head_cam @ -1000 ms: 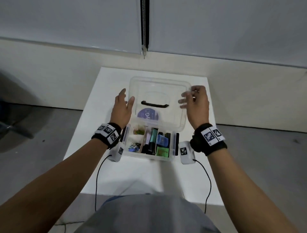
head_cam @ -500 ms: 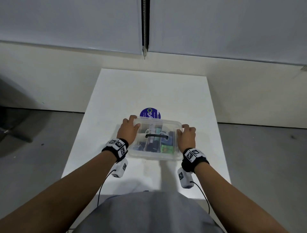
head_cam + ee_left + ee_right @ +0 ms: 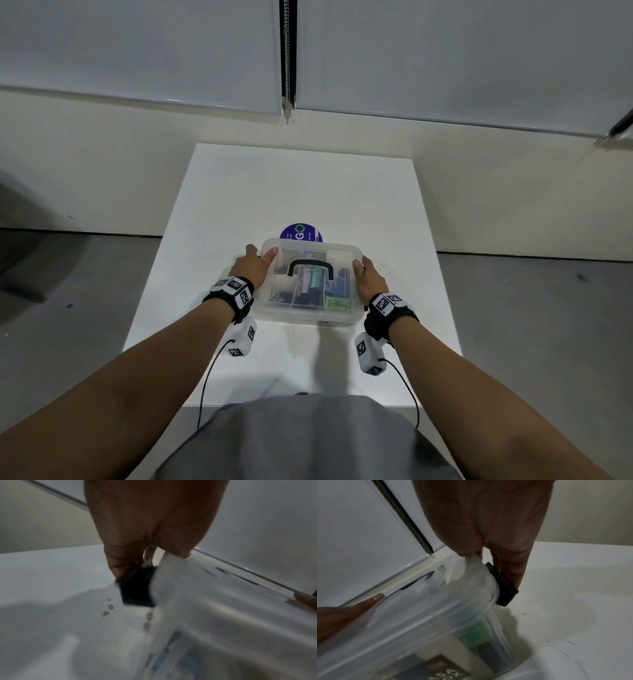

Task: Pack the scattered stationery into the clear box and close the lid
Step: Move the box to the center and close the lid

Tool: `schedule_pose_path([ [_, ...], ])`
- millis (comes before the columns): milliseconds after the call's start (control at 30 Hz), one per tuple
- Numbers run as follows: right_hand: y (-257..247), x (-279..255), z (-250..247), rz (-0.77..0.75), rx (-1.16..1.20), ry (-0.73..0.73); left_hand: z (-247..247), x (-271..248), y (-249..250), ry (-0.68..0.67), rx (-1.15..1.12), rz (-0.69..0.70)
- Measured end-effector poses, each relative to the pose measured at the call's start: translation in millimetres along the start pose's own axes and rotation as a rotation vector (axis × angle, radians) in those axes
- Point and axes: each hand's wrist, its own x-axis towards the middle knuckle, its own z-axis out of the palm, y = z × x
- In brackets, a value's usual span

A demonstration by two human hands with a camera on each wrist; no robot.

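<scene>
The clear box (image 3: 356, 310) stands near the table's front edge with its clear lid (image 3: 310, 249) lying on top and the black handle (image 3: 310, 268) flat on it. Pens, a green item (image 3: 337, 303) and other stationery show through the walls. My left hand (image 3: 251, 268) grips the box's left side, thumb on the lid (image 3: 214, 588), fingers on the black left latch (image 3: 137, 588). My right hand (image 3: 369, 279) grips the right side the same way, fingers on the black right latch (image 3: 504, 588). The green item (image 3: 474, 635) lies inside.
A round blue sticker (image 3: 300, 232) lies on the white table (image 3: 301, 185) just behind the box. Roller blinds with a bead chain (image 3: 287, 58) hang behind the table. Grey floor lies on both sides.
A second ago both hands held the lid tilted up over the open box. The lid came down onto the box, and the hands have settled on its two sides at the latches.
</scene>
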Motion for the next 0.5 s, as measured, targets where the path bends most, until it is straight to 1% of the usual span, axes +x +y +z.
schedule_pose_path([
  [167, 0, 2, 1, -0.023, -0.012, 0.020, 4, -11, 0, 0.035, -0.034, -0.045],
  [233, 0, 5, 0, -0.001, -0.021, 0.019, 3, -19, 5, 0.064, 0.032, -0.037],
  [300, -3, 7, -1, 0.023, -0.065, 0.077, 2, -25, 13, 0.077, 0.158, 0.021],
  [367, -10, 6, 3, 0.003, -0.121, 0.142, 2, -29, 20, 0.079, 0.235, 0.048],
  [500, -23, -1, 17, -0.045, -0.195, 0.165, 4, -36, 29, 0.080, 0.269, 0.013],
])
